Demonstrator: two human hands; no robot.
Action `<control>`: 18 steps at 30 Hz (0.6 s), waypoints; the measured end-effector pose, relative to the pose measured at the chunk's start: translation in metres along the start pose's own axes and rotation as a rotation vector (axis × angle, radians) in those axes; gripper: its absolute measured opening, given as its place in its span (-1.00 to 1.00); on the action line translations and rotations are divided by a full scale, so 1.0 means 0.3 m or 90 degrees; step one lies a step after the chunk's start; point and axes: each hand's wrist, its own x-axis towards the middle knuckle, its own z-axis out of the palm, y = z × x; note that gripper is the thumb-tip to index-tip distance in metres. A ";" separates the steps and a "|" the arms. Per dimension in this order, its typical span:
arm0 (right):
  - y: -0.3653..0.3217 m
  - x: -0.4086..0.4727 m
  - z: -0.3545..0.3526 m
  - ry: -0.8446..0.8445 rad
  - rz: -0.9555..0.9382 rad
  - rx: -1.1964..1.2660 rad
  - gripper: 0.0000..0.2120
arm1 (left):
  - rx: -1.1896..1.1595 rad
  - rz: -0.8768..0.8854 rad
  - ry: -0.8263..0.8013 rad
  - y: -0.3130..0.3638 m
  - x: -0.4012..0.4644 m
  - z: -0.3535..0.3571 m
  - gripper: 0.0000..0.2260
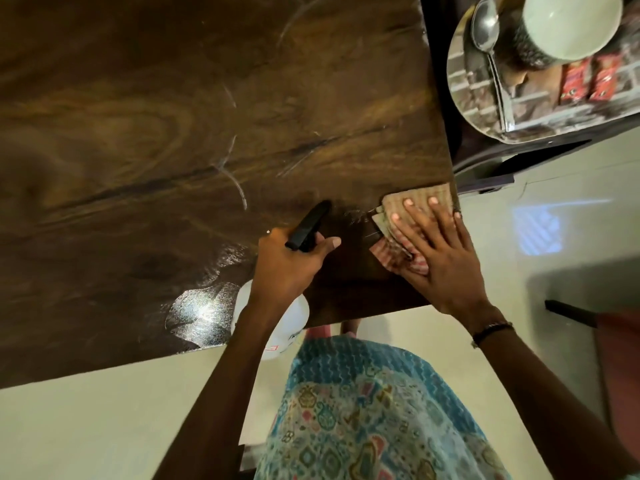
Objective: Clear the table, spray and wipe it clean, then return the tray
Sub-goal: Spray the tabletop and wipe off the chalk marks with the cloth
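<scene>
table (173,116) looks cleared; wiping underway. left hand (291,265) grips spray bottle (277,327) at near edge, right hand (440,258) flat-fingered on cloth (408,206) at right corner. tray (485,109) w/ bowl (571,22) not yet returned.

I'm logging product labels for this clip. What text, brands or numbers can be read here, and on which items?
None can be read in full.
Spray bottle in the left hand: dark print and a red mark, mostly hidden, unreadable.
Two red packets on the tray: printing too blurred to read.
Cloth under the right hand: woven pattern only, no text.
</scene>
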 end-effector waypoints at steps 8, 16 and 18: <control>-0.007 0.007 -0.008 -0.007 0.022 0.016 -0.34 | -0.013 -0.084 0.067 0.013 0.040 -0.040 -0.66; -0.027 0.017 -0.015 -0.011 0.032 0.016 -0.33 | -0.005 -0.137 0.083 -0.071 0.051 -0.119 -0.76; -0.057 0.039 -0.017 -0.012 0.041 0.014 -0.32 | -0.009 -0.149 0.112 -0.077 0.058 -0.139 -0.71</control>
